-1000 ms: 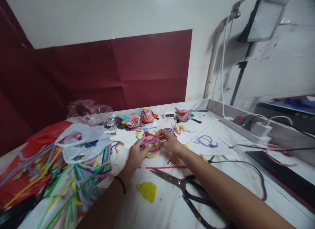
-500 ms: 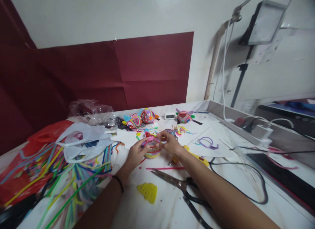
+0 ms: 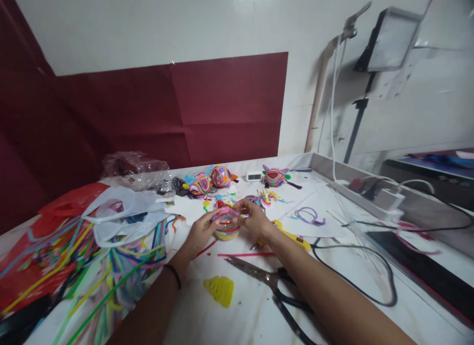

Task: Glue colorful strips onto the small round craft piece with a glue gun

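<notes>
Between both hands is a round, see-through craft piece banded with colourful pipe cleaners, pink and red at its top. My left hand is closed on its left side, thumb and fingers at the upper edge. My right hand pinches the upper right edge; its fingertips partly hide what they grip. Just below lies a red pipe cleaner. Large scissors with black handles rest partly under my right forearm. A yellow pipe-cleaner triangle lies nearer me. A yellow glue gun is partly hidden behind the right wrist.
Pipe cleaners and plastic bags crowd the left side. Finished colourful craft animals and a small digital clock stand at the back. A black cable loops on the right, near a power strip.
The whole view has shifted slightly. Both hands keep nearly the same hold on the round craft piece, with only small finger movement.
</notes>
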### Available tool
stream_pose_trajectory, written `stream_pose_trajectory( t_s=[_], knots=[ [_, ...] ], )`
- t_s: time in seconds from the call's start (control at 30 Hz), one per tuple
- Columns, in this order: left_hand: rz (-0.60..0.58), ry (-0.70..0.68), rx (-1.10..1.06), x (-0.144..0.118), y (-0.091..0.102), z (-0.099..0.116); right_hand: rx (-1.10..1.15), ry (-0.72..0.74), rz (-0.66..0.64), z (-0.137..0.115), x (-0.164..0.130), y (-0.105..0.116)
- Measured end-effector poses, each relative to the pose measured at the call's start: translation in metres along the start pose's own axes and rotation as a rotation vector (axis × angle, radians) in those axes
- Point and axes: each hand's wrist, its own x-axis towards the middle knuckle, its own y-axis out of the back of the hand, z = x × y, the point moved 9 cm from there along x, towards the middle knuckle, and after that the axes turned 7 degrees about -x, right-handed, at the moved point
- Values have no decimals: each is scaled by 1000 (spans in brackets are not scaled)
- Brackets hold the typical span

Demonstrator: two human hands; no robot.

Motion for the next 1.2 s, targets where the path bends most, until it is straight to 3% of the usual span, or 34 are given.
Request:
stream_pose_trajectory(
  t_s=[1.2],
  knots=[
    [-2,-46,-103,3,-5,-9,33,18,36,2,-4,3]
  ],
)
